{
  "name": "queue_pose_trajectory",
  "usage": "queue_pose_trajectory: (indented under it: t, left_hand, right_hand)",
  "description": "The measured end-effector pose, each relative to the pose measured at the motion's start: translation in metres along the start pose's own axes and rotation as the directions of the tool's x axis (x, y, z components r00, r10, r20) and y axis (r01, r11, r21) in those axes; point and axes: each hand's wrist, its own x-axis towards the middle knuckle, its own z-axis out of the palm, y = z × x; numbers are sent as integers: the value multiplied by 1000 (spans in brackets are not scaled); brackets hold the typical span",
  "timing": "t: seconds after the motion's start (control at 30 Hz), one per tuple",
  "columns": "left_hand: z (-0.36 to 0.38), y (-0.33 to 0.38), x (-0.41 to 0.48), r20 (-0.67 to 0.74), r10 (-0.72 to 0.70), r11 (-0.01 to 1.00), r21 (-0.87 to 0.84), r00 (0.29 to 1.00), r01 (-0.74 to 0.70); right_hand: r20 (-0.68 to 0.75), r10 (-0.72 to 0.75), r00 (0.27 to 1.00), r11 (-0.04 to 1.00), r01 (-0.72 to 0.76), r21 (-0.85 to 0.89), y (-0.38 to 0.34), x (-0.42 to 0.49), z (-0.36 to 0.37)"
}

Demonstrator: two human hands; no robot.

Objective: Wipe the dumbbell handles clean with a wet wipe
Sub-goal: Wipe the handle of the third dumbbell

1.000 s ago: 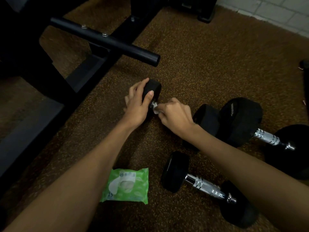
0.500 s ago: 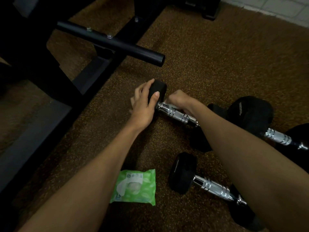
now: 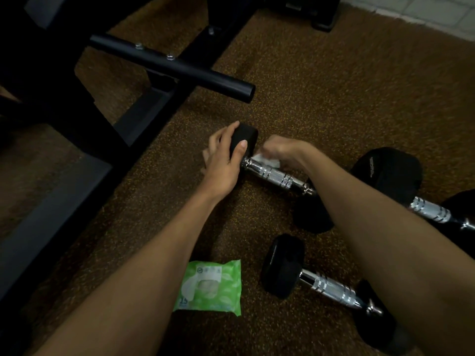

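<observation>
Beside the head's [image 3: 245, 138] edge, right hand [image 3: 281, 150] pinches wipe [image 3: 267, 160] on handle [image 3: 276, 176].

1. A glossy, ridged metal finish is shown by the chrome dumbbell handle [image 3: 275, 176].
2. The black dumbbell head [image 3: 248, 134] is seen as matt rubber.
3. The green wipe packet [image 3: 213, 286] is made of shiny plastic.
4. The brown speckled floor [image 3: 334, 98] is roughly grained.

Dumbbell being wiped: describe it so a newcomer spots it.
Start at the black tube jutting over the brown floor. Below its open end lies the dumbbell. Only this one has the left hand on its head and the right hand holding a white wipe to its handle.
</observation>
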Motion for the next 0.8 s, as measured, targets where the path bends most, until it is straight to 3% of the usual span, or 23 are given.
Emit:
queue_pose_trajectory:
  t: [0.17,0.33,0.5,0.6,0.67,0.73,0.8]
  left_hand:
    - [-1,1,0,0,8,1000,4,1000,-8]
    - [0,1,0,0,-4,1000,12,1000,4]
    - [-1,0,-2,2,-4,1000,13,1000,4]
    - [0,0,-2,-8,9,1000,16,1000,-9]
    - [0,0,-2,-15,12,1000,19,1000,-12]
    - [0,0,-2,-12,6,1000,18,1000,-5]
    - [0,3,-2,-3,-11,1000,17,1000,11]
  right_hand:
    - [-83,-59,995,998,59,-11,4,8,15]
    - [-105,-332,937,916,293,-274,11,-11,13]
    - [-180,-462,868,851,378,-364,23,-19,33]
    - [-238,-600,764,670,319,-670,33,-24,51]
    - [-219,-631,744,578,263,-772,40,-23,56]
    - [-251,-616,746,656,310,-688,40,-22,54]
    - [-336,-539,772,825,405,-394,35,-17,46]
